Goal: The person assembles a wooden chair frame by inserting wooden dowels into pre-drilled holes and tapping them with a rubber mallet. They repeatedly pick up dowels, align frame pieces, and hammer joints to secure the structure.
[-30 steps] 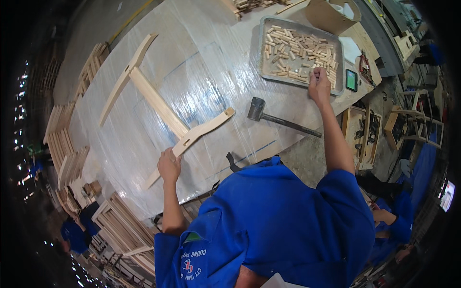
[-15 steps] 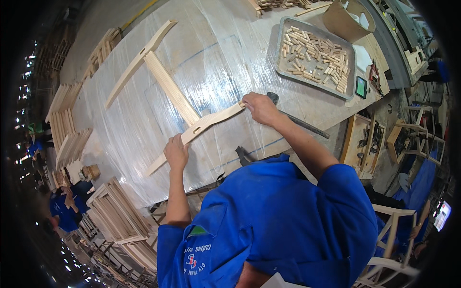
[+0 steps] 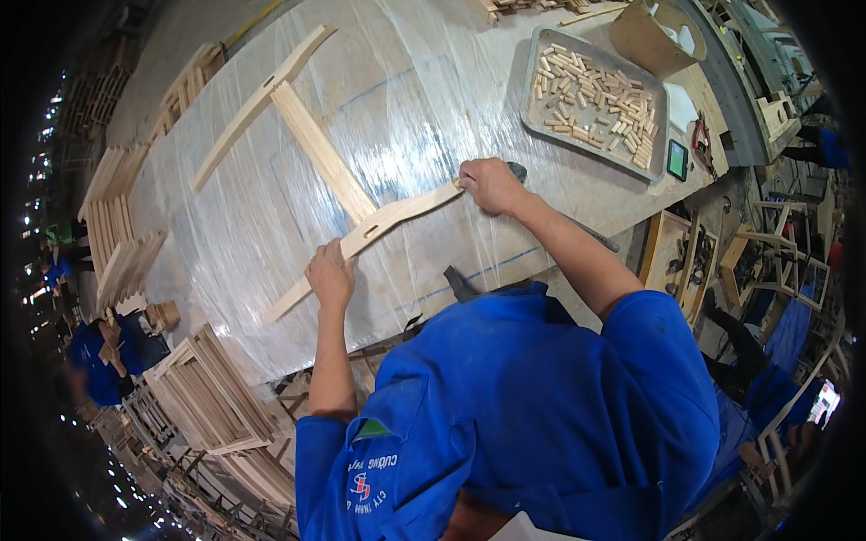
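A curved wooden chair rail point(image 3: 401, 212) with a slot in it lies on the plastic-covered table. My left hand point(image 3: 330, 273) is wrapped round its lower left part. At the rail's right end the fingers of my right hand point(image 3: 492, 187) are pinched on a small wooden dowel point(image 3: 458, 183), mostly hidden by the fingertips. A straight wooden bar point(image 3: 320, 149) runs from the rail's middle to a second curved rail point(image 3: 262, 95) farther off. Under my right wrist lies a mallet, its dark head point(image 3: 518, 171) and handle point(image 3: 591, 233) showing on either side.
A grey tray point(image 3: 530, 104) of loose wooden dowels sits at the far right. Beside it are a brown bin point(image 3: 645, 41), a small device with a green screen point(image 3: 677, 160) and red-handled pliers point(image 3: 702, 140). Stacked wooden parts point(image 3: 212, 392) stand left of the table point(image 3: 424, 117).
The view has shifted slightly. My right hand has edged up and right at the rail's end, while my left hand keeps its hold. Chair frames at the lower right have moved.
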A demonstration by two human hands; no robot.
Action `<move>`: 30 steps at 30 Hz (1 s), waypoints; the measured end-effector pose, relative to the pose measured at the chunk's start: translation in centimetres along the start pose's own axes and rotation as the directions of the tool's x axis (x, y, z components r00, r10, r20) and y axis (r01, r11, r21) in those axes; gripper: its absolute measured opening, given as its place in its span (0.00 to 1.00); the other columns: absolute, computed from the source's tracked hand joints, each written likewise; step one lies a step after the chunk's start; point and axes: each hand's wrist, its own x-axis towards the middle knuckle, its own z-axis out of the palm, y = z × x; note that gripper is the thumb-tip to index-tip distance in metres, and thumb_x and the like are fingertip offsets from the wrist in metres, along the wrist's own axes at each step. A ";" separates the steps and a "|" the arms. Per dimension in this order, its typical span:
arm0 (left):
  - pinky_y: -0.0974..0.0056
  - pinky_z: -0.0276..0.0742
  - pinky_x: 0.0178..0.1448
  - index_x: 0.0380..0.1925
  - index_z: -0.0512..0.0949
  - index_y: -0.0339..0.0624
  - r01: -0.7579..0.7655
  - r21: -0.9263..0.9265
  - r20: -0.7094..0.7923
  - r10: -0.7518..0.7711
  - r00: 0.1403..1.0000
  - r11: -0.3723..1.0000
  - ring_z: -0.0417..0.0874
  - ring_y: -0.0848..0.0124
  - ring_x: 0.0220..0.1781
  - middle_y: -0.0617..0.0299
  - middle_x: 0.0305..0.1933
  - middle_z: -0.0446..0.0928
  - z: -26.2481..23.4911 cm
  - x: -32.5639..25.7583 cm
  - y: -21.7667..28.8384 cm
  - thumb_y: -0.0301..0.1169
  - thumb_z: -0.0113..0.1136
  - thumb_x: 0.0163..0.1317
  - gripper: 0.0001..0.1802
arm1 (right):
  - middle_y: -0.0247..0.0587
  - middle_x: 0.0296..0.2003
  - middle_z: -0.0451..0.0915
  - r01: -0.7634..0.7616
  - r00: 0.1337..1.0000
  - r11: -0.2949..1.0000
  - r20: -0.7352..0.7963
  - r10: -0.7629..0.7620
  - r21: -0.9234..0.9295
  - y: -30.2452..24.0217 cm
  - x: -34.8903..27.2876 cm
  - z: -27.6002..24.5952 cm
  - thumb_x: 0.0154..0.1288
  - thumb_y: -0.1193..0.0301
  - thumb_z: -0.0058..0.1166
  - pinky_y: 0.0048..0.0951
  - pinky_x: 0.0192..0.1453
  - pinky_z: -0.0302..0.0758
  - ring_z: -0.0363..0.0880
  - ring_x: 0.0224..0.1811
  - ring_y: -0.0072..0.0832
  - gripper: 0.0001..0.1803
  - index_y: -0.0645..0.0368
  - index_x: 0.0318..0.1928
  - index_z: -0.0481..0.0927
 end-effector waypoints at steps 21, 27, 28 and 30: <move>0.42 0.72 0.62 0.64 0.77 0.54 0.058 0.061 0.071 -0.062 0.996 0.996 0.80 0.49 0.58 0.53 0.55 0.78 -1.2 0.1 1.6 0.38 0.74 0.60 0.31 | 0.48 0.35 0.82 -0.272 0.955 0.928 -0.190 0.228 -0.255 5.4 -14.2 -1.3 0.66 0.66 0.66 0.51 0.47 0.77 0.82 0.41 0.50 0.15 0.58 0.48 0.79; 0.41 0.72 0.60 0.64 0.78 0.56 0.016 -0.034 0.007 -0.016 1.000 0.999 0.78 0.48 0.58 0.52 0.54 0.77 -0.4 0.1 4.5 0.40 0.73 0.60 0.30 | 0.31 0.23 0.71 -0.651 0.694 0.116 0.526 0.492 0.750 3.0 -13.5 -0.3 0.78 0.62 0.55 0.31 0.19 0.69 0.69 0.16 0.24 0.12 0.54 0.52 0.73; 0.41 0.72 0.60 0.64 0.78 0.56 0.006 -0.060 0.006 -0.006 1.000 0.998 0.78 0.48 0.58 0.52 0.54 0.76 -0.1 0.4 4.8 0.40 0.73 0.60 0.30 | 0.29 0.23 0.70 -0.623 0.704 0.135 0.478 0.525 0.770 2.3 -13.5 0.0 0.80 0.61 0.53 0.28 0.17 0.66 0.67 0.15 0.20 0.12 0.54 0.52 0.72; 0.41 0.73 0.60 0.63 0.78 0.55 -0.012 -0.079 0.007 0.013 1.000 0.997 0.78 0.48 0.57 0.52 0.52 0.76 0.4 0.7 5.3 0.40 0.72 0.61 0.29 | 0.26 0.23 0.70 -0.582 0.725 0.244 0.359 0.588 0.775 1.3 -13.9 -0.4 0.83 0.58 0.49 0.23 0.15 0.63 0.64 0.14 0.15 0.14 0.54 0.55 0.73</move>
